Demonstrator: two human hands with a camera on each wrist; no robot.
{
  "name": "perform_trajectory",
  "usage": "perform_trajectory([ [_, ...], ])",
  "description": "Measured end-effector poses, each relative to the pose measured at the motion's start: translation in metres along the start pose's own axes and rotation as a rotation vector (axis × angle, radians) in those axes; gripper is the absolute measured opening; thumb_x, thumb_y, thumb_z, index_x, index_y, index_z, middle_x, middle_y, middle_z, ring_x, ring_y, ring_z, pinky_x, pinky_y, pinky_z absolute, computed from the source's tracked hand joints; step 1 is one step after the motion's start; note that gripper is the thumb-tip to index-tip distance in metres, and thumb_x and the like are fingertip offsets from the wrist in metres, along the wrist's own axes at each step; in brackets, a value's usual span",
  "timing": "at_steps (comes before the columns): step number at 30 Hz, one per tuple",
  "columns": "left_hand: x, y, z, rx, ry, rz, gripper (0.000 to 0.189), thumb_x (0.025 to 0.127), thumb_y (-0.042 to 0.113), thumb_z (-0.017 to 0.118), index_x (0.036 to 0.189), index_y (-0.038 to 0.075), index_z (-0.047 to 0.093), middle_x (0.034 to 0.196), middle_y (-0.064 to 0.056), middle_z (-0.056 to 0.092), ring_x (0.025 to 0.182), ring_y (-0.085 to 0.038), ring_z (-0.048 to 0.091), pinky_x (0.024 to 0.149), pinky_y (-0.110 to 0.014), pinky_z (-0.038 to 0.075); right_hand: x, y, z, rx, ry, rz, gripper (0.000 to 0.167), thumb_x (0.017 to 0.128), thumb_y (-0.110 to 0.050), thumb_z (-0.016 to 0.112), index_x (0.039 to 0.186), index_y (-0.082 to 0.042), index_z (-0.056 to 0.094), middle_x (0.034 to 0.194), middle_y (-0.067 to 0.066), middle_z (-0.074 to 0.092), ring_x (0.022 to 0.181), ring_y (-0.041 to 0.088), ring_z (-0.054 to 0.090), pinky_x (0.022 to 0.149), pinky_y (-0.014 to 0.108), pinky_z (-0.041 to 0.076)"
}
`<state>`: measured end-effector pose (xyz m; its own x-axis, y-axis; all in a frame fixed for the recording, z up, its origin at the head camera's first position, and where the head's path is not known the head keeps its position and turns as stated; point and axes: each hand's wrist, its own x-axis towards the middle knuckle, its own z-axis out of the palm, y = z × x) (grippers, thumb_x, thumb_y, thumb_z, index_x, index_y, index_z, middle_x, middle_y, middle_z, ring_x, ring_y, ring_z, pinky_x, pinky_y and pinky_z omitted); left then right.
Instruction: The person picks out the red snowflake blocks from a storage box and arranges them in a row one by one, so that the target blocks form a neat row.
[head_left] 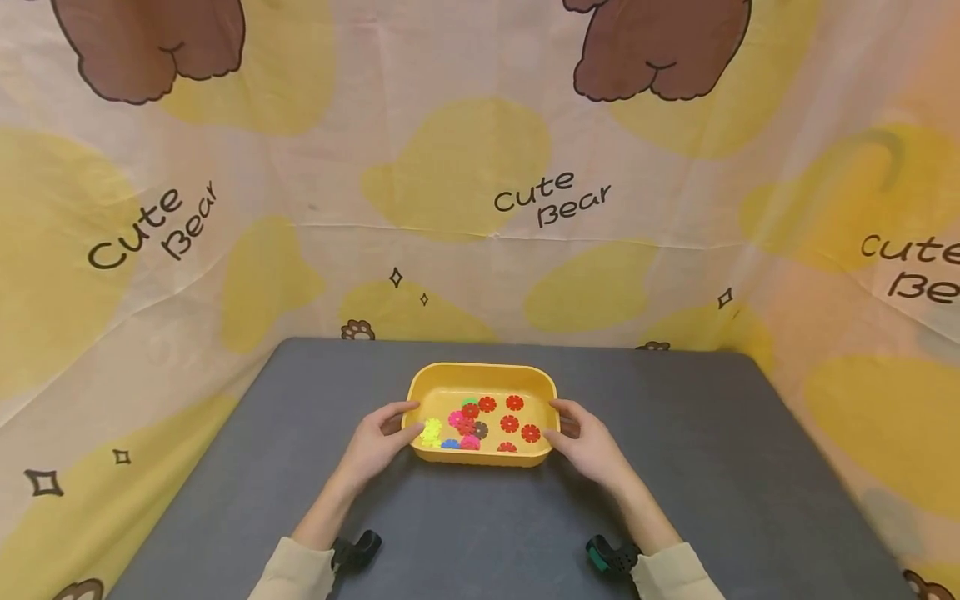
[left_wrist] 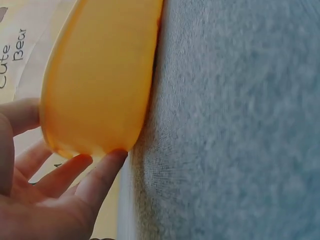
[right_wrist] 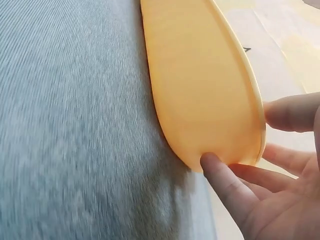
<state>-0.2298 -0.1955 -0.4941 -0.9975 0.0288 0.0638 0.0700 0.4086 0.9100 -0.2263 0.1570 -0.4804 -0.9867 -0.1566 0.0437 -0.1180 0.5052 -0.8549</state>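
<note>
A yellow plastic tray sits near the middle of the table, with small notched discs lying inside it. Red discs are spread over its right half, yellow discs gather at the left end, and pink, green, blue and dark ones mix between them. My left hand grips the tray's left end, the thumb over the rim and the other fingers against the outer wall. At the opposite end my right hand holds the rim in the same way. Both wrist views show fingertips touching the tray's outside, close to the tabletop.
The dark grey table reaches out on all sides of the tray. Behind and beside it hangs a cloth printed with bears and lettering. Dark straps show at both wrists, by the light sleeves.
</note>
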Motion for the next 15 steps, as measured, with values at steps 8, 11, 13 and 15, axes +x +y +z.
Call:
perform_trajectory([
  [8,-0.005,0.006,0.004,0.031,-0.049,-0.010,0.046,0.091,0.027,0.078,0.133,0.011,0.067,0.139,-0.013,0.061,0.122,-0.038,0.062,0.096,-0.051,0.053,-0.008,0.000,-0.011,-0.051,-0.015,0.011,0.057,0.095,-0.023,0.072,0.145,-0.005,0.052,0.144,0.018,0.055,0.122,0.038,0.061,0.095,0.050,0.054],
  [11,-0.006,0.005,0.004,0.045,-0.044,-0.006,0.045,0.091,0.030,0.078,0.131,0.012,0.068,0.138,-0.012,0.062,0.122,-0.038,0.062,0.098,-0.052,0.052,-0.009,0.001,-0.013,-0.046,-0.027,0.011,0.056,0.095,-0.022,0.072,0.144,-0.004,0.052,0.143,0.019,0.056,0.121,0.038,0.063,0.093,0.048,0.056],
  [13,-0.005,0.004,0.004,0.064,-0.042,-0.001,0.044,0.091,0.032,0.077,0.131,0.014,0.068,0.138,-0.011,0.062,0.122,-0.037,0.061,0.099,-0.053,0.051,-0.009,0.000,-0.014,-0.038,-0.029,0.020,0.054,0.095,-0.020,0.072,0.143,-0.005,0.053,0.142,0.018,0.057,0.119,0.037,0.064,0.091,0.047,0.056],
  [15,-0.003,0.002,0.003,0.089,-0.046,0.003,0.044,0.092,0.034,0.077,0.131,0.016,0.068,0.138,-0.011,0.061,0.122,-0.037,0.060,0.099,-0.054,0.051,-0.008,0.000,-0.016,-0.034,-0.036,0.019,0.053,0.095,-0.018,0.072,0.143,-0.004,0.054,0.140,0.018,0.058,0.118,0.036,0.064,0.091,0.046,0.057],
])
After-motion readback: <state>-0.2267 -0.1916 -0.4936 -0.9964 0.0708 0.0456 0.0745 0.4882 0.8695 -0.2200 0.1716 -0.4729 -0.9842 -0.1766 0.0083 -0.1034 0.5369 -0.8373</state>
